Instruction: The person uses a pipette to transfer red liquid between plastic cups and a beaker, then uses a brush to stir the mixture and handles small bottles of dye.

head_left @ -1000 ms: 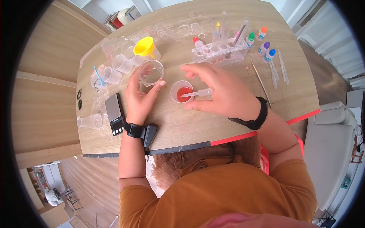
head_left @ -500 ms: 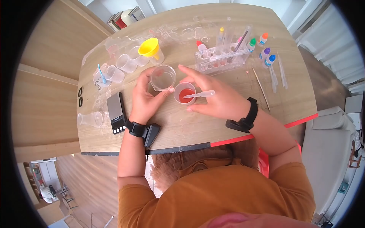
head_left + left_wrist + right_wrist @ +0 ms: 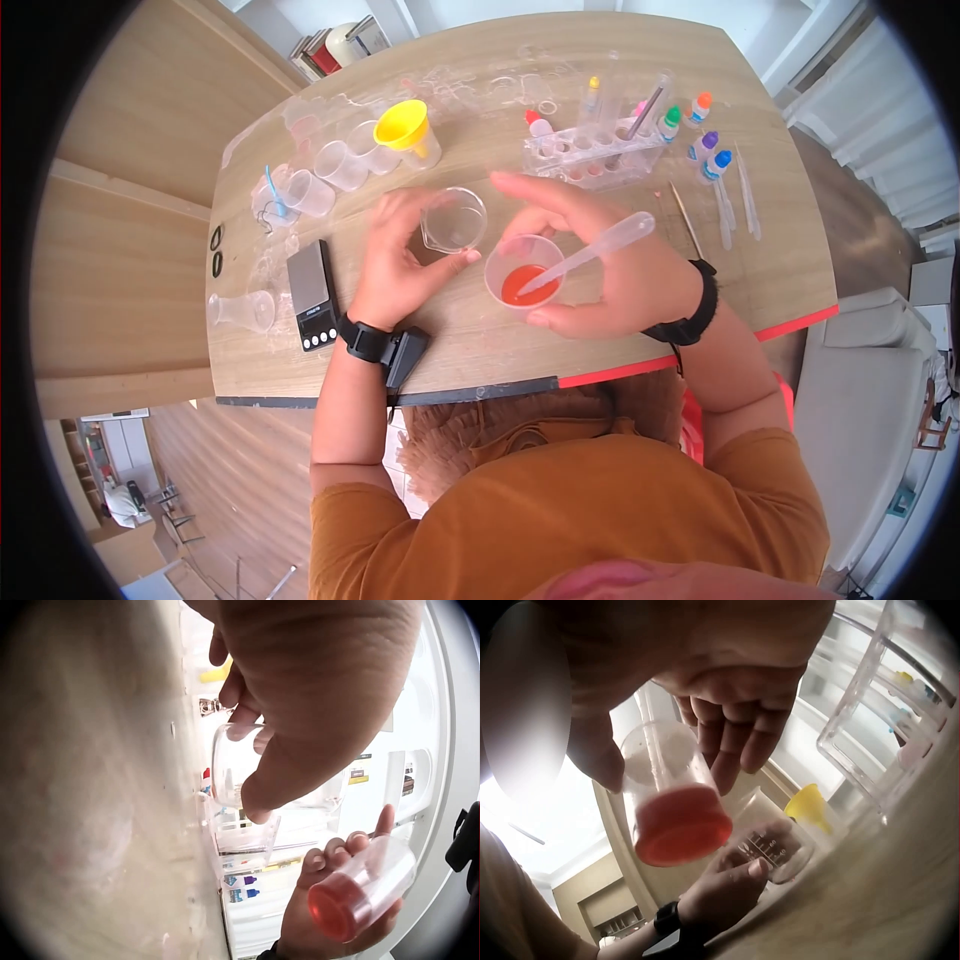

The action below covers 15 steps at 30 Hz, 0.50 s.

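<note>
My left hand (image 3: 400,260) holds a clear glass beaker (image 3: 456,220) between thumb and fingers; the right wrist view shows white graduation marks on the beaker (image 3: 772,844). Thumb and fingers of my right hand (image 3: 635,290) grip a small clear plastic cup (image 3: 497,262) with red liquid (image 3: 528,288) in its bottom. A plastic dropper (image 3: 605,245) leans in that cup, its tip in the liquid and its bulb over the right hand. In the left wrist view the cup (image 3: 367,892) is raised off the table, to the right of the beaker.
Behind the hands stand a clear test tube rack (image 3: 595,155) and several dropper bottles (image 3: 716,165). A yellow funnel (image 3: 403,125) sits in a cup at back left, near more plastic cups (image 3: 340,165). A digital scale (image 3: 313,295) and a flask (image 3: 243,311) lie left.
My right hand has closed round the cup and lifted it from the table, dropper inside. The left hand has shifted right with the beaker.
</note>
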Each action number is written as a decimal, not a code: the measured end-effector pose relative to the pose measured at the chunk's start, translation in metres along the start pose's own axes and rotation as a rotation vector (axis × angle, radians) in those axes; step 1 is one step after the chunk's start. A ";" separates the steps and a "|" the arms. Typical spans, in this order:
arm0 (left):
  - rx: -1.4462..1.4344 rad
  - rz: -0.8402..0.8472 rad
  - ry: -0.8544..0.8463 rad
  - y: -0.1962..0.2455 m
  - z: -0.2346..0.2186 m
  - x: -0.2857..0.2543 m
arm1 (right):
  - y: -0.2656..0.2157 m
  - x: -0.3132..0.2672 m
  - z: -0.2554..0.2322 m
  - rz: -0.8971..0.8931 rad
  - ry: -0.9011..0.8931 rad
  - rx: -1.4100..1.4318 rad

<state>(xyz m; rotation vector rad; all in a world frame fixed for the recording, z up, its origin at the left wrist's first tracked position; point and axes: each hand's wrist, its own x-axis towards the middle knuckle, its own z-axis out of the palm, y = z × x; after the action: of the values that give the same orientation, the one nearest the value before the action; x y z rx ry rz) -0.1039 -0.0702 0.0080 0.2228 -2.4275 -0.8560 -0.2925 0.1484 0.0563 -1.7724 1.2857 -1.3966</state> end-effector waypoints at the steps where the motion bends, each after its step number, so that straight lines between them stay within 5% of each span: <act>1: 0.010 0.004 -0.042 0.000 0.000 -0.001 | -0.001 0.000 -0.001 -0.001 -0.002 0.000; 3: 0.008 0.012 -0.064 0.001 0.001 0.000 | -0.001 0.001 -0.002 -0.115 -0.015 -0.011; 15: -0.037 0.080 -0.163 0.003 0.010 -0.002 | 0.008 0.000 0.002 -0.161 0.151 -0.077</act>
<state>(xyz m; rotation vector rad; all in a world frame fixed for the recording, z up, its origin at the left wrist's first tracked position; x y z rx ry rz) -0.1077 -0.0614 0.0023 0.0434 -2.5492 -0.9141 -0.2933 0.1447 0.0493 -1.8884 1.3137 -1.6162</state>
